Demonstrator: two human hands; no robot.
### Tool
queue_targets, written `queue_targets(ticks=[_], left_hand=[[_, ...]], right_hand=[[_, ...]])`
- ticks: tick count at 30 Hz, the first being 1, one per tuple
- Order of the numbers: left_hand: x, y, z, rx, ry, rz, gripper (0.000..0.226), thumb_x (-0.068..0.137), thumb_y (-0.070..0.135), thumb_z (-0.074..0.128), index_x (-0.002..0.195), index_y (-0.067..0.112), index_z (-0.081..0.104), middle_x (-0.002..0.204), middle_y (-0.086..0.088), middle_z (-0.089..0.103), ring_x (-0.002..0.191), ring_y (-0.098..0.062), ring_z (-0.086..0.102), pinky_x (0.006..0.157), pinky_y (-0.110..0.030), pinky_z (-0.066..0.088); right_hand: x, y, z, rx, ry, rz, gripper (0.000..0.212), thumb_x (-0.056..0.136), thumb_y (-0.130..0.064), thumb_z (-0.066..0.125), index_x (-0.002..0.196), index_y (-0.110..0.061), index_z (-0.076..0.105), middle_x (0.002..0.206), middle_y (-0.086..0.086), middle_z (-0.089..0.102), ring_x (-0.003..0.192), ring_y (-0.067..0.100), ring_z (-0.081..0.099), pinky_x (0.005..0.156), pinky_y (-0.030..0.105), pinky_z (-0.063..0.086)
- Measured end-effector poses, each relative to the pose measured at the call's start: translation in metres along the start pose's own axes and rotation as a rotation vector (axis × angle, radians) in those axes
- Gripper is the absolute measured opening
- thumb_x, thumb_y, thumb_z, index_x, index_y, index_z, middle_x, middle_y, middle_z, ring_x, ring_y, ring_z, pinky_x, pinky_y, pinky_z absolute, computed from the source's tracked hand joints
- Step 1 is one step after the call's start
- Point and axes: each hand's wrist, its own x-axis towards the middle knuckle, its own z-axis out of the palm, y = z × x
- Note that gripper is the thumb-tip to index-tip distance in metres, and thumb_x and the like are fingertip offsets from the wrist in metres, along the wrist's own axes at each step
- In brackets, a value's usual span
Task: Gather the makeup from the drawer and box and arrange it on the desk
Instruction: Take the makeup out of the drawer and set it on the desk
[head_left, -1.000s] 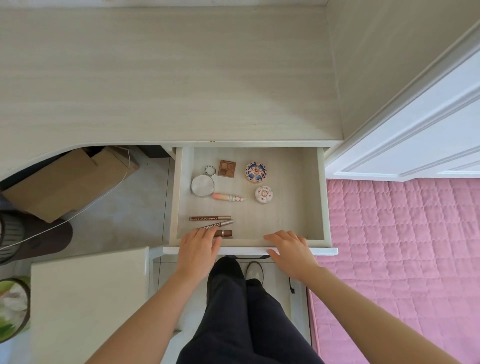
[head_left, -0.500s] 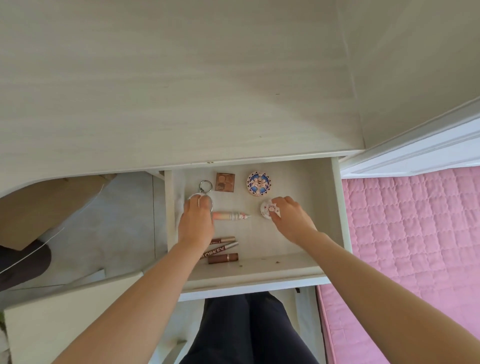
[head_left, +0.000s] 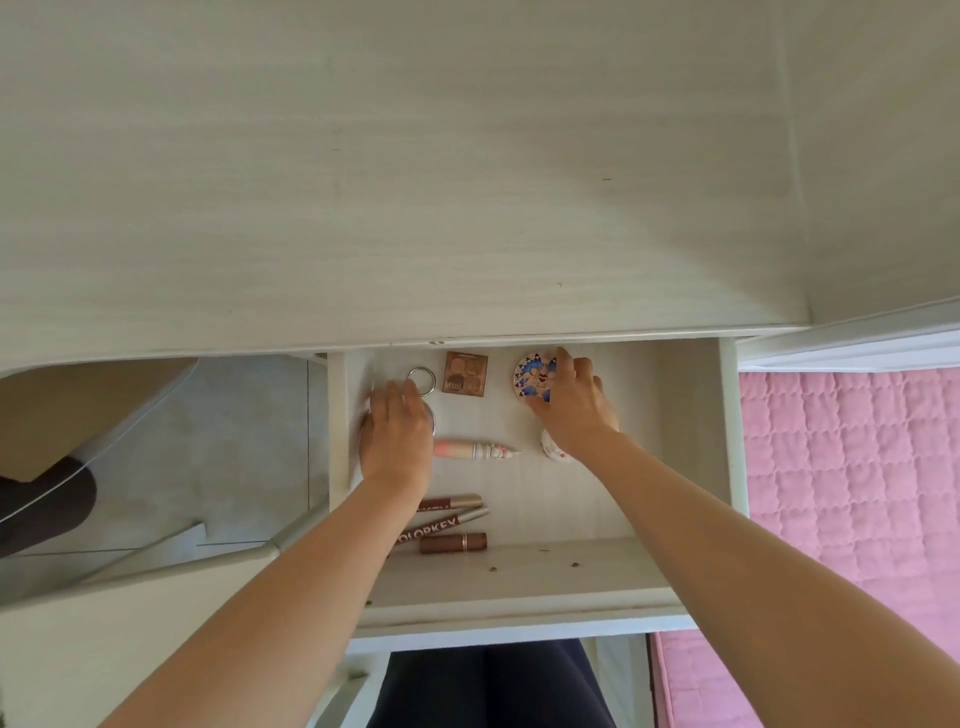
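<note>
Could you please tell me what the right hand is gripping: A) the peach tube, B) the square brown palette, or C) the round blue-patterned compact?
C: the right hand curls its fingers over the round blue-patterned compact, thumb at its near edge.

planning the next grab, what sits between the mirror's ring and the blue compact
A square brown palette, seen in the head view.

Only one word reads clearly: "OLORKEY" along the slim brown tube (head_left: 441, 526) in the drawer, its start covered. The square palette's (head_left: 465, 373) lettering is too blurred.
</note>
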Motion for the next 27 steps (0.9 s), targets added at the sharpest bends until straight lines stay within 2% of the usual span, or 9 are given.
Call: queue_targets(ticks=[4,9,14,18,20,24,27], left_hand=[[0.005,0.000,0.001,0.033,-0.010,0.002,0.077,0.088,0.011,0.057,0.148,0.004,0.010,0.142,-0.018,0.033,0.136,-0.031,0.028,0.105,-0.033,0.036],[0.006,0.003,0.003,0.058,0.023,-0.029,0.063,0.093,0.012,0.048,0.147,0.006,0.016,0.138,-0.016,0.038,0.133,-0.031,0.031,0.101,-0.034,0.037],[0.003,0.007,0.001,0.039,0.028,-0.057,0.058,0.088,0.006,0.055,0.140,0.005,0.029,0.132,-0.014,0.044,0.127,-0.031,0.040,0.100,-0.035,0.039],[0.001,0.009,-0.001,-0.026,-0.019,-0.057,0.064,0.076,0.003,0.068,0.131,0.007,0.037,0.125,-0.012,0.044,0.109,-0.029,0.052,0.087,-0.035,0.047],[0.001,0.009,-0.003,-0.050,-0.006,-0.058,0.064,0.076,0.005,0.070,0.131,0.009,0.036,0.125,-0.011,0.042,0.108,-0.029,0.051,0.084,-0.034,0.047],[0.001,0.006,-0.007,-0.064,0.038,-0.074,0.059,0.082,0.010,0.066,0.132,0.012,0.034,0.123,-0.010,0.043,0.111,-0.028,0.047,0.089,-0.031,0.045],[-0.002,0.008,-0.011,-0.072,0.034,-0.095,0.055,0.084,0.016,0.064,0.131,0.011,0.036,0.120,-0.009,0.050,0.113,-0.026,0.047,0.086,-0.031,0.045]], right_hand=[[0.007,0.000,0.002,-0.120,-0.005,-0.018,0.070,0.088,-0.041,0.061,0.141,-0.017,0.023,0.133,0.010,0.032,0.119,0.031,0.041,0.088,0.043,0.049],[0.009,0.005,0.008,-0.276,0.029,-0.086,0.076,0.084,-0.041,0.066,0.141,-0.017,0.021,0.133,0.011,0.030,0.113,0.030,0.041,0.086,0.039,0.047],[0.010,0.007,0.012,-0.254,0.059,-0.105,0.074,0.082,-0.036,0.068,0.138,-0.011,0.026,0.132,0.009,0.034,0.114,0.029,0.041,0.090,0.038,0.044],[0.011,0.012,0.011,-0.209,0.079,-0.152,0.068,0.079,-0.027,0.068,0.134,-0.011,0.031,0.130,0.008,0.039,0.115,0.029,0.040,0.091,0.036,0.042],[0.009,0.013,0.007,-0.198,0.074,-0.163,0.070,0.078,-0.026,0.068,0.135,-0.010,0.031,0.128,0.009,0.039,0.114,0.029,0.041,0.092,0.036,0.043],[0.004,0.010,0.000,-0.153,0.012,-0.159,0.077,0.072,-0.021,0.069,0.135,-0.011,0.026,0.121,0.013,0.032,0.108,0.029,0.040,0.081,0.032,0.047],[0.000,0.007,-0.005,-0.148,-0.036,-0.152,0.071,0.072,-0.016,0.069,0.131,-0.011,0.029,0.119,0.014,0.029,0.106,0.030,0.040,0.075,0.028,0.044]])
